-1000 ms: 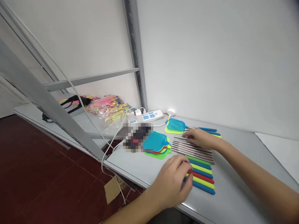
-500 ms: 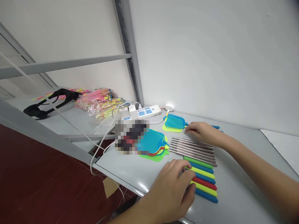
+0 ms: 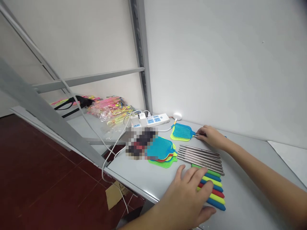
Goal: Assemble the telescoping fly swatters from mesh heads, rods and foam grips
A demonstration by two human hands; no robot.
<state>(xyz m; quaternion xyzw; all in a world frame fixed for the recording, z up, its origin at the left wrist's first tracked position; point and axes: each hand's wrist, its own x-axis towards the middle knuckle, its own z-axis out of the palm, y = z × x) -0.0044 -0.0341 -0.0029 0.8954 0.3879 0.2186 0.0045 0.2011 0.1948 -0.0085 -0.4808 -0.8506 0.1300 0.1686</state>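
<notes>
My left hand (image 3: 189, 193) rests over the left ends of a row of coloured plastic handles (image 3: 217, 193), in green, blue, yellow and red; its fingers are spread. Farther back, my right hand (image 3: 211, 138) has its fingertips closed on the thin metal shafts of the assembled fly swatters, whose blue head (image 3: 182, 130) lies over a yellow one (image 3: 178, 138). Between my hands several metal rods (image 3: 200, 159) lie side by side. Left of the rods is a pile of loose swatter heads (image 3: 160, 148), blue on top, with yellow, red and green edges below.
A white power strip (image 3: 157, 119) with plugs and cables stands by the wall. On the lower left shelf lie plastic-bagged colourful items (image 3: 109, 110) and a black strap (image 3: 82, 101). A grey metal post (image 3: 48, 111) rises at the left. White sheet (image 3: 291, 159) at right.
My right hand has moved from the metal rods back to the assembled fly swatters and closed on their shafts. My left hand's fingers have spread over the handles. The camera view has shifted slightly.
</notes>
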